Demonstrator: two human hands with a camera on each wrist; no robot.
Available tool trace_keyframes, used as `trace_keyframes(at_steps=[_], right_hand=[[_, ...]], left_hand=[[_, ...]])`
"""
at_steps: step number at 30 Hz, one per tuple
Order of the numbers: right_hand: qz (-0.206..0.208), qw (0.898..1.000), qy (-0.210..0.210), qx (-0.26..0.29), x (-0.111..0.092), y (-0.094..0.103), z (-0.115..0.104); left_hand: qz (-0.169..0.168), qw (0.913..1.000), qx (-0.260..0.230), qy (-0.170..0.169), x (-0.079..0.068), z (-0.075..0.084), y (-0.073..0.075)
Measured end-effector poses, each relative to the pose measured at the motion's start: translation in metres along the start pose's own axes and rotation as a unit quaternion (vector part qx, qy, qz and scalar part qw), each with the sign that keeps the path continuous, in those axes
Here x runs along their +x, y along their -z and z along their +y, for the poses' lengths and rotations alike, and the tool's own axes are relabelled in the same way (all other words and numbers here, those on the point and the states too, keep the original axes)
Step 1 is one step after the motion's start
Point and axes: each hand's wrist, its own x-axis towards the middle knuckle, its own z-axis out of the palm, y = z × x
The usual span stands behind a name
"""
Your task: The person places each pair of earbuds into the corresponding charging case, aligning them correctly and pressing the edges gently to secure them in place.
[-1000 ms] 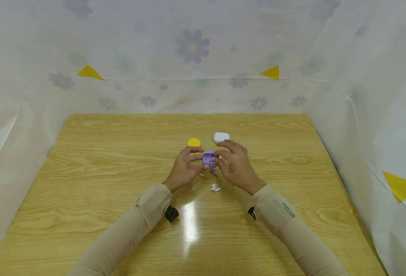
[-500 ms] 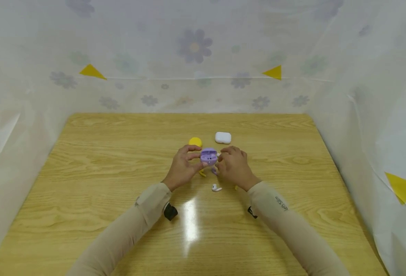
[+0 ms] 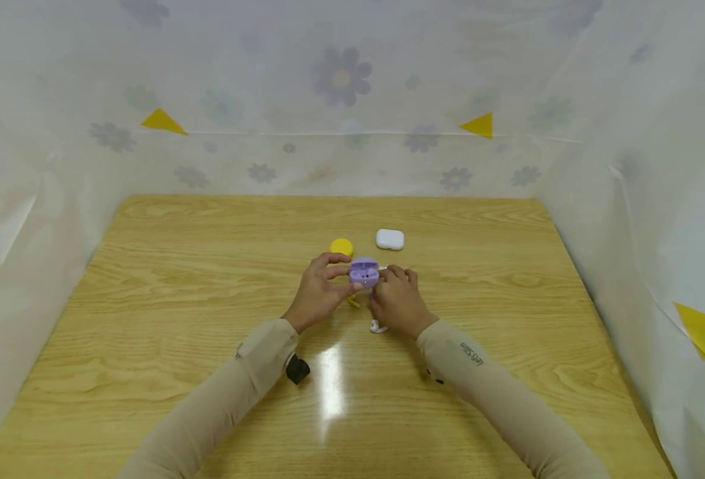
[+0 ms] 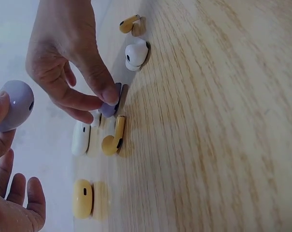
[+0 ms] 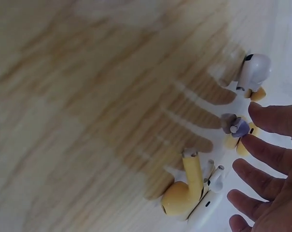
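Observation:
My left hand (image 3: 321,293) holds a purple earbud charging case (image 3: 364,275) above the table, its lid raised and its inside facing me. Just right of it, my right hand (image 3: 401,301) reaches down to the tabletop. Its thumb and a finger pinch a purple earbud (image 4: 108,109) low at the wood, while the other fingers stay spread. In the head view this hand mostly hides that earbud. Near it lie a white earbud (image 4: 136,53), a yellow earbud (image 4: 118,137) and a second yellow earbud (image 5: 180,194).
Behind the hands, a yellow case (image 3: 341,247) and a white case (image 3: 391,239) sit on the wooden table (image 3: 208,266), both lids down. Another white earbud (image 5: 217,180) lies beyond the right hand. White flowered sheeting (image 3: 340,159) encloses the table's back and sides.
My right hand has left the purple case and come down and to the left, onto the purple earbud. The left hand keeps the case in nearly the same spot.

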Motion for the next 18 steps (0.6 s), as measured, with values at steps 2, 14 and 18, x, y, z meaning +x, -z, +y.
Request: trace_keyframes(at_steps=[2,14,18], right_hand=[[0.004,1.0,0.004,-0.002,0.0003,-0.0007,-0.0001],[0.033,0.998,0.021,-0.049,0.0028,-0.0076,0.0015],[0.043,0.997,0.029,-0.06,0.0033,-0.0087,0.0026]], left_hand=[[0.0,1.0,-0.001,0.003,-0.0001,0.0003,0.0003],[0.009,0.9993,0.026,-0.026,0.0001,0.0007,0.001],[0.007,0.9996,0.017,-0.02,0.0004,0.0001,0.0006]])
